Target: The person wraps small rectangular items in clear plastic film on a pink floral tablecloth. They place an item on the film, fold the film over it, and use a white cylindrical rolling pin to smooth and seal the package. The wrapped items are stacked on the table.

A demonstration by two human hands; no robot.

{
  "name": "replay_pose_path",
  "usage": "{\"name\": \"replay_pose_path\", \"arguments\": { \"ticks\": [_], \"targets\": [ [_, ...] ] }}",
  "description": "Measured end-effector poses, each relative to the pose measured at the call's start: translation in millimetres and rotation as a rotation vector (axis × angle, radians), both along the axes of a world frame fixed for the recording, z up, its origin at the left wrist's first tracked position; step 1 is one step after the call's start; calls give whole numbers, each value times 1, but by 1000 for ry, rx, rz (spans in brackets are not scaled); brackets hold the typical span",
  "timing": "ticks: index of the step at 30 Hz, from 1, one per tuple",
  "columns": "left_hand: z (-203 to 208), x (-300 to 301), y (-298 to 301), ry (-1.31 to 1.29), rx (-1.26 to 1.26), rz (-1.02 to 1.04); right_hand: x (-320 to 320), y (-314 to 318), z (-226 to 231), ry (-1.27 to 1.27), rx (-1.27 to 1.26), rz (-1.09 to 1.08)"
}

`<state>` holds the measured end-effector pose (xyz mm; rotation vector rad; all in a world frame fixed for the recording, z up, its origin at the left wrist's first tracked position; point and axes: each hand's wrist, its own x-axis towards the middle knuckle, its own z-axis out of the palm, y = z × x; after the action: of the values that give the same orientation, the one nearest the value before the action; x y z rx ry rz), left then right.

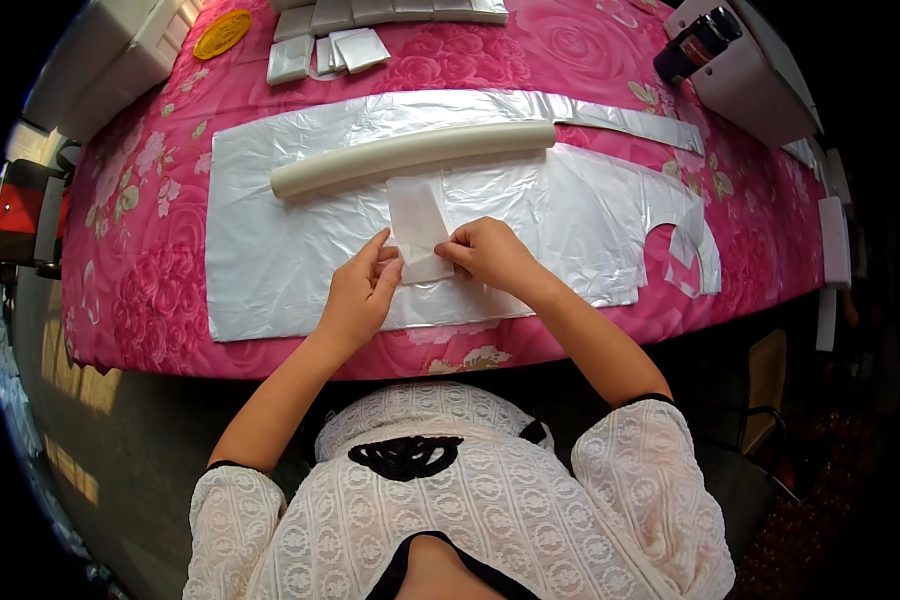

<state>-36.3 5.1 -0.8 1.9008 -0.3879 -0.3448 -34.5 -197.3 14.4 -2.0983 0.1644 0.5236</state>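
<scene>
A narrow, folded piece of translucent plastic film (pixel 418 215) lies on top of a stack of silvery-white plastic sheets (pixel 260 255). My right hand (pixel 490 255) pinches the film's right edge between thumb and fingers. At its lower left edge is my left hand (pixel 360 292), with the index finger stretched forward and the thumb and other fingers closed on the film's edge. Just beyond the film, a long off-white tube (pixel 410 158) lies across the sheets. The sheets' right end has a curved cut-out, where the pink cloth shows through.
A pink rose-patterned tablecloth (pixel 150 290) covers the table. Folded white packets (pixel 355 50) lie at the far side, near a yellow oval dish (pixel 222 35). White boxes (pixel 140 60) stand far left. A dark bottle (pixel 698 45) is beside another white box (pixel 755 85) at far right.
</scene>
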Motion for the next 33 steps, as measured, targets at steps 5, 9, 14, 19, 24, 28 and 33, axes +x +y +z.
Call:
{"name": "replay_pose_path", "arguments": {
  "ticks": [5, 9, 14, 19, 24, 28, 33],
  "targets": [
    [0, -12, -1, -618, 310, -238, 16, -6, -1, 162, 75, 19],
    [-16, -29, -17, -538, 582, -345, 17, -7, -1, 214, 60, -6],
    [-24, -34, -20, -526, 634, -304, 5, 1, 4, 109, -56, 1],
    [-22, -32, -20, -508, 637, -283, -29, 7, -9, -623, -513, 61],
    [-20, -17, -8, -651, 454, -247, -6, -14, -31, -1009, -529, 609],
    [-22, -6, -2, -855, 345, -228, 5, -21, -23, -823, -408, 612],
    [-19, 2, -5, -891, 327, -244, 13, -25, -25, -809, -237, 541]
  ]
}}
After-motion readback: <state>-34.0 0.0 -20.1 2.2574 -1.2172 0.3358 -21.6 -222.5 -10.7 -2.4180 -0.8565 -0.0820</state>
